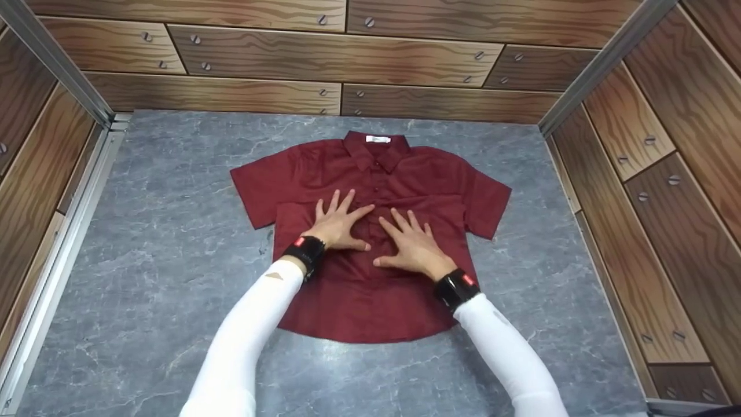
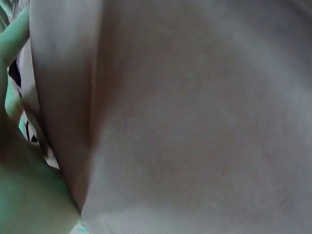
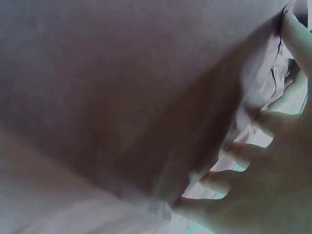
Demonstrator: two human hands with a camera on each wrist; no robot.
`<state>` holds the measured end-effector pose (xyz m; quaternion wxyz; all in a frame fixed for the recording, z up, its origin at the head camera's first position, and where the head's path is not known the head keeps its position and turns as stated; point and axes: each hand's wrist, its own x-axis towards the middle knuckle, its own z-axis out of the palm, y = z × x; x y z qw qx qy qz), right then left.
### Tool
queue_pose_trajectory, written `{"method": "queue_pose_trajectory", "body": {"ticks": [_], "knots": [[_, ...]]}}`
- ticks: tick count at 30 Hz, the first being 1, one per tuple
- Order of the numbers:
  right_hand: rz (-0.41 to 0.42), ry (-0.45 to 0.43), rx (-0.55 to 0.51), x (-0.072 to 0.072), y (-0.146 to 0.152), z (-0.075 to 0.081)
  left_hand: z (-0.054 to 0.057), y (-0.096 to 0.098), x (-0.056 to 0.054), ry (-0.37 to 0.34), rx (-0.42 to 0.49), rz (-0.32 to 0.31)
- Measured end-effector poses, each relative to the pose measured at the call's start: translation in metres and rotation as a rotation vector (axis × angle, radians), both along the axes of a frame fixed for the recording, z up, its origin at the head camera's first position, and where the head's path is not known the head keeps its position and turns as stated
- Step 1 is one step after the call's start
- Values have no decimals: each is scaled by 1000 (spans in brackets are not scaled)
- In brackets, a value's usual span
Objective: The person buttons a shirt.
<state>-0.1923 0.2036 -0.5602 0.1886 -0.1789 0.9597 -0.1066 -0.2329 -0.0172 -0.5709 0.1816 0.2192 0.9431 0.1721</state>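
Note:
A dark red short-sleeved button-up shirt lies spread front side up, its collar at the far end and its curved hem towards me. On the middle of its front rests my left hand, fingers spread. My right hand lies beside it, also with spread fingers touching the cloth. A slight crease crosses the chest just above the fingertips. Cloth fills most of the left wrist view, with part of the left hand along the left edge. In the right wrist view, the right hand's fingers touch the fabric.
The shirt lies on a grey marbled surface. Wood-patterned panels stand behind it and at both sides, with metal rails at the corners. Black bands circle both wrists, over white sleeves.

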Motion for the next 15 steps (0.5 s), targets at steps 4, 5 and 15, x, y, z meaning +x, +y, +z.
{"method": "queue_pose_trajectory", "body": {"ticks": [4, 5, 15], "knots": [[-7, -15, -10, -14, 1, 1, 3, 1, -14, -18, 2, 2], [-8, -18, -12, -17, 1, 1, 3, 2, -18, -20, 2, 5], [-13, -48, -31, -34, 1, 4, 4, 6, -29, -10, -16, 68]]}}
